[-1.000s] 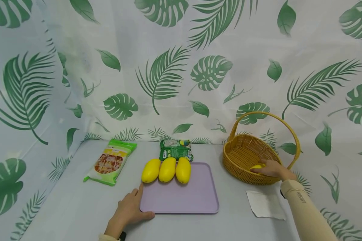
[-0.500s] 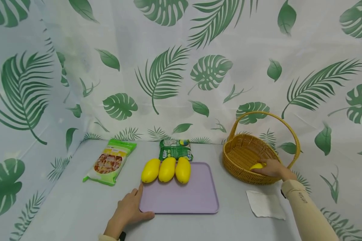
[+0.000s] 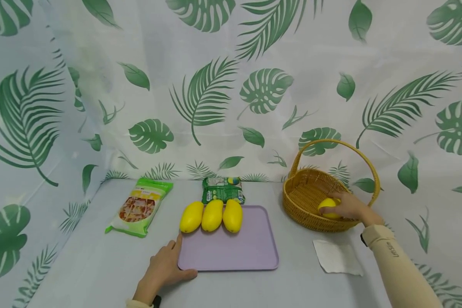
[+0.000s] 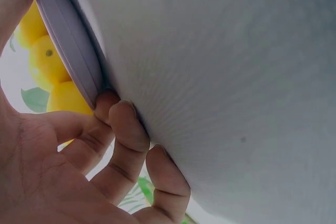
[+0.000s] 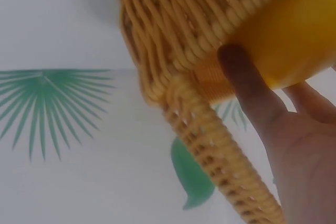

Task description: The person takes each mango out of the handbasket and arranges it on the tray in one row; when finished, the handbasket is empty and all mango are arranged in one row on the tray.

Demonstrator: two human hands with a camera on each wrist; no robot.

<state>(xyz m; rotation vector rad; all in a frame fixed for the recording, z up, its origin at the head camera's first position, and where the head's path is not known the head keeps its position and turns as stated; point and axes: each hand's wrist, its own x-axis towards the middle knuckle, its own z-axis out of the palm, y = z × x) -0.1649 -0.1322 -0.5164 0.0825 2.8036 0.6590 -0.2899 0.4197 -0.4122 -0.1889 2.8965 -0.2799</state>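
In the head view, my left hand (image 3: 164,266) holds the near-left corner of a lilac tray (image 3: 231,252), thumb along the front edge and fingertips at the left side. The left wrist view shows curled fingers touching the tray's rim (image 4: 71,40) and the table. Three yellow mangoes (image 3: 212,215) lie side by side along the tray's far-left part. My right hand (image 3: 348,207) grips another yellow mango (image 3: 326,206) just inside the near right rim of a wicker basket (image 3: 306,217). In the right wrist view this mango (image 5: 296,30) is partly cut off by the frame.
Behind the tray lies a green packet (image 3: 223,190). A green and white food bag (image 3: 140,208) is at the left. A white cloth or tissue (image 3: 338,257) lies before the basket, whose tall handle (image 3: 369,164) arches above it. A leaf-print sheet (image 3: 215,141) hangs behind.
My right hand has raised the mango slightly inside the basket, so more of it shows. My left hand stays at the tray corner. The head view has shifted a little.
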